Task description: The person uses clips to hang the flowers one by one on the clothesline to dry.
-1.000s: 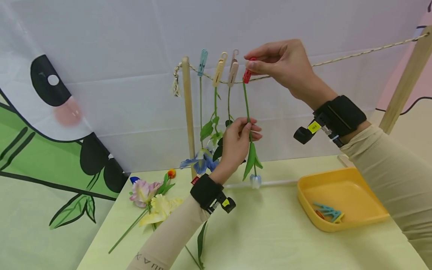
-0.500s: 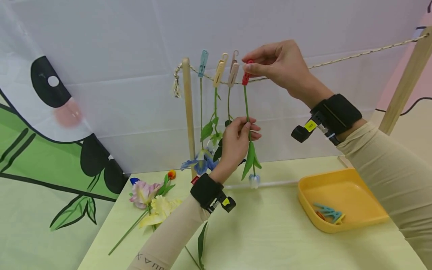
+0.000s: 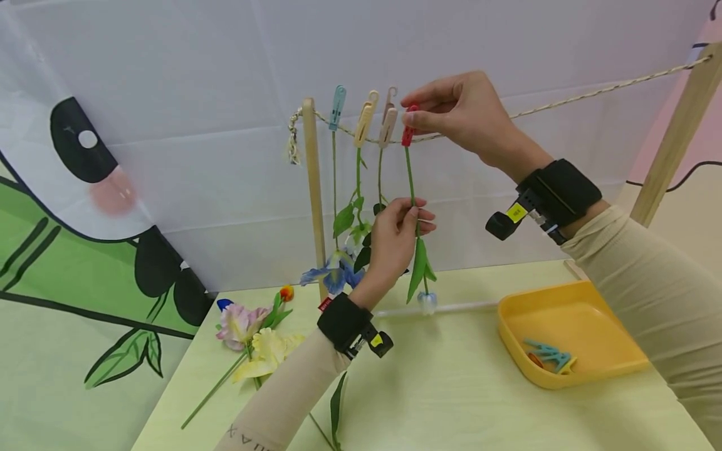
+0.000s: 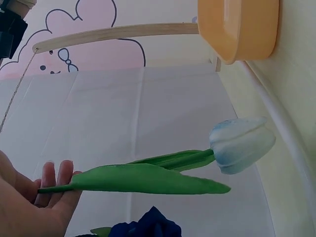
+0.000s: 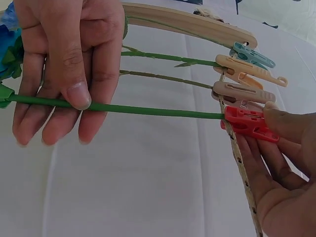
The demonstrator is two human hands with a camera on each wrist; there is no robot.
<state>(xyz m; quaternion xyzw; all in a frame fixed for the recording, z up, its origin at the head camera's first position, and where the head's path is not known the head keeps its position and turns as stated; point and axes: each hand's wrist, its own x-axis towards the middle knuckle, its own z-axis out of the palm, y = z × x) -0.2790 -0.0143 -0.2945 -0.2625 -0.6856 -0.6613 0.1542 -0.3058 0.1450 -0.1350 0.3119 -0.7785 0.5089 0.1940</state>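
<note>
My right hand (image 3: 476,119) pinches the handle end of a red clothespin (image 5: 249,122) between thumb and fingers. The pin sits at the rope (image 3: 592,93), its tip over the top end of a green stem (image 5: 163,111). That stem belongs to a pale blue-white artificial tulip (image 4: 242,145), hanging bloom downward. Lower on the stem, my left hand (image 3: 395,235) holds it with the thumb laid across it against the fingers. To the left hang several flowers from blue, yellow and beige clothespins (image 3: 387,128), among them a blue flower (image 3: 335,275).
A yellow tray (image 3: 598,313) with several clothespins stands on the table at right. Pink and yellow flowers (image 3: 271,351) lie on the left side of the table. Wooden posts (image 3: 313,188) carry the rope at both ends, before a pale backdrop. A white rod runs along the table.
My right hand and the red clothespin have shifted slightly down and to the left along the rope. The left hand keeps its hold on the stem almost in place.
</note>
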